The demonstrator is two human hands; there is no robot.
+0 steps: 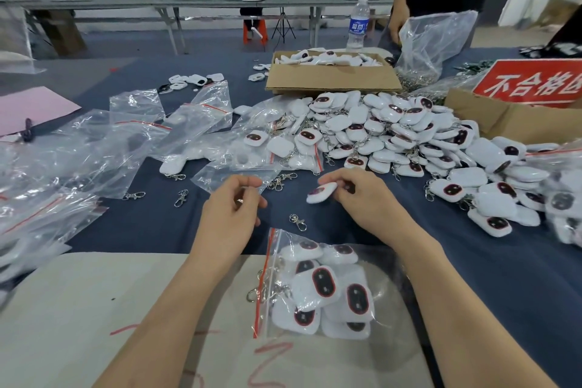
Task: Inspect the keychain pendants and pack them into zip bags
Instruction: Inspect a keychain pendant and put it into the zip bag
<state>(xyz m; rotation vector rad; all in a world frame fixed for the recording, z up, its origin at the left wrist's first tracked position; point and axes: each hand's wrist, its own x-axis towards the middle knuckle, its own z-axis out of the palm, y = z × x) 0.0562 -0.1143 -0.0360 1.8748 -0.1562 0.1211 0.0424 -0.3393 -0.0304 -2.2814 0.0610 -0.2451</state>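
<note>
Head view: the right hand [362,201] pinches a white rounded-square pendant with a dark, red-rimmed oval face [322,193] by its edge, fingers curled round it, just above the middle of the blue-covered surface [491,277]. The left hand [231,209] hangs beside it, apart from the pendant, with its fingers curled inward. A glint of metal shows between them, but whether they grip anything cannot be told.

Between the forearms, at the near edge, lies a clear zip bag with a red seal strip [277,242], filled with like pendants and resting partly on a beige board [94,293]. A loose silver metal clasp [297,221] lies just beyond the bag.

A large heap of white pendants [393,126] spreads toward the right edge. Crumpled empty clear zip bags [132,142] cover the left side. Toward the far edge sits an open brown cardboard box [330,80] holding more pendants.
</note>
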